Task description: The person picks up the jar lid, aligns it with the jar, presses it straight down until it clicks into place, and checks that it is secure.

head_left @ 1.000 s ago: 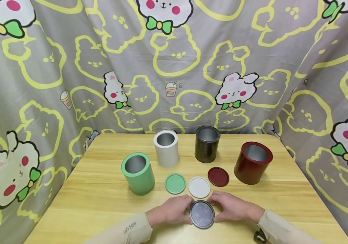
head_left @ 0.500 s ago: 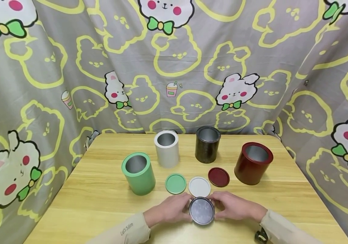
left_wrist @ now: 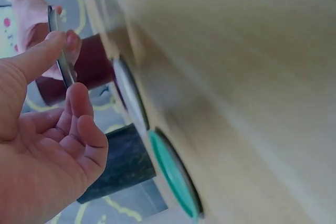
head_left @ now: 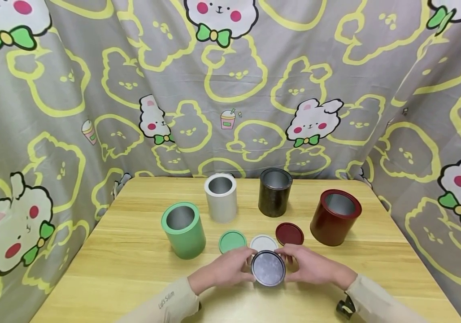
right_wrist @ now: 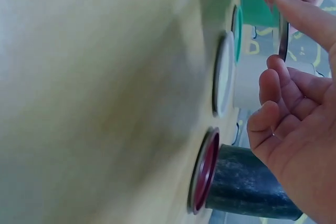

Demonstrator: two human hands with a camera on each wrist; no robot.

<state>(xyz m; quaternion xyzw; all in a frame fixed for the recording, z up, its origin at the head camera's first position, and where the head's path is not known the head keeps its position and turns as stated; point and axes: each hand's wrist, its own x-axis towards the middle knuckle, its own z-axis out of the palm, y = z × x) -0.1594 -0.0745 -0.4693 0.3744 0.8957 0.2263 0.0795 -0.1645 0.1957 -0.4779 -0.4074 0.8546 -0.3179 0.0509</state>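
A: A cartoon-print curtain (head_left: 238, 89) hangs behind the wooden counter (head_left: 125, 269). What's being held?
B: A dark round lid (head_left: 268, 268), raised off the counter between the left grip (head_left: 230, 268) and the right grip (head_left: 311, 265). Each is mostly closed, pinching one side of it with thumb and finger.
A: And around it?
B: The white lid (head_left: 263, 242) lies just beyond, partly hidden; the green lid (head_left: 232, 242) is to its left, the red lid (head_left: 289, 234) to its right.
A: Any containers?
B: Four upright, uncovered cans, farther out: green can (head_left: 186, 240), white can (head_left: 222, 206), black can (head_left: 272, 202), red can (head_left: 329, 222). Gray insides show through their openings.
A: The pose?
B: Palms inward, thumbs nearer the body, spare fingers loosely curled, beige sleeves (head_left: 174, 301) slanting in from both sides.
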